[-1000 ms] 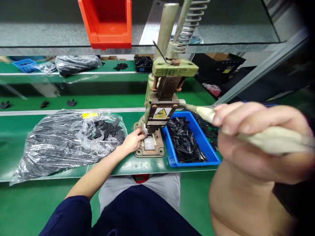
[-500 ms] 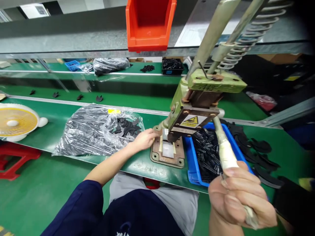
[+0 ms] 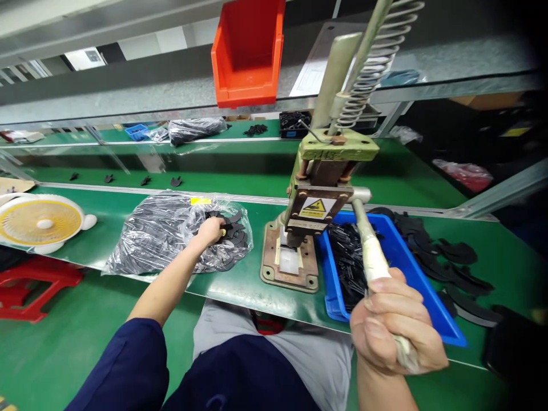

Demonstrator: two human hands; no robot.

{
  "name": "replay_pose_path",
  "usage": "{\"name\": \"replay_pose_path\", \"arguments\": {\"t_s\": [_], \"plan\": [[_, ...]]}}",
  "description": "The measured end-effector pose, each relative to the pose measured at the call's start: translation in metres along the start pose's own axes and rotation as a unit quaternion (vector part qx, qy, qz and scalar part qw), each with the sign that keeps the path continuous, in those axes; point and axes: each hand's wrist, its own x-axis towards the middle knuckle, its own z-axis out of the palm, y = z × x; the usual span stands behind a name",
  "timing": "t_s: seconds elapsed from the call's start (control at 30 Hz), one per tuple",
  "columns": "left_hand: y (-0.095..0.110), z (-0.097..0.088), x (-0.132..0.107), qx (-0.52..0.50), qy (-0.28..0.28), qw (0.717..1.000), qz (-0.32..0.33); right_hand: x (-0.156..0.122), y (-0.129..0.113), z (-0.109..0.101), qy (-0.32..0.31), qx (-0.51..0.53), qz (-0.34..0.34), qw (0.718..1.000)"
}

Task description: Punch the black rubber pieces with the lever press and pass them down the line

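Black parts point(image 3: 231, 251) spill from the mouth of a clear bag point(image 3: 149, 234), mid-bench, left of the hand press point(image 3: 319, 200). Left hand point(image 3: 210, 231) is on top of the pile, fingers curled closed on one. Best to lift a single piece, not a stuck pair. Right hand point(image 3: 396, 331) is fisted round the press lever point(image 3: 371, 257), above the blue tray point(image 3: 432, 308) at the bench's near edge.

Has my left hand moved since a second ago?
Yes. The left hand left the press base and now reaches leftward into the plastic bag.
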Motion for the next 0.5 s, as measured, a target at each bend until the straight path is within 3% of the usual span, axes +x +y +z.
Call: {"name": "replay_pose_path", "arguments": {"t_s": [0.13,0.2,0.3,0.37,0.43,0.5], "plan": [[0.004,-0.009,-0.003,-0.157,0.044,0.987,-0.010,-0.002,-0.003,-0.005,-0.017,-0.005,0.012,1.000],[0.016,-0.008,-0.006,-0.300,0.043,0.953,-0.002,-0.002,-0.005,-0.006,-0.023,-0.004,0.017,1.000],[0.047,0.001,-0.012,-0.501,-0.018,0.865,0.030,-0.001,-0.007,-0.006,-0.036,-0.008,0.028,0.999],[0.073,0.012,-0.015,-0.574,-0.071,0.814,0.042,-0.001,-0.008,-0.007,-0.040,-0.014,0.033,0.999],[0.098,0.022,-0.019,-0.609,-0.110,0.784,0.046,-0.001,-0.008,-0.009,-0.049,-0.020,0.032,0.998],[0.119,0.030,-0.022,-0.618,-0.133,0.774,0.042,-0.002,-0.008,-0.011,-0.060,-0.027,0.032,0.997]]}}
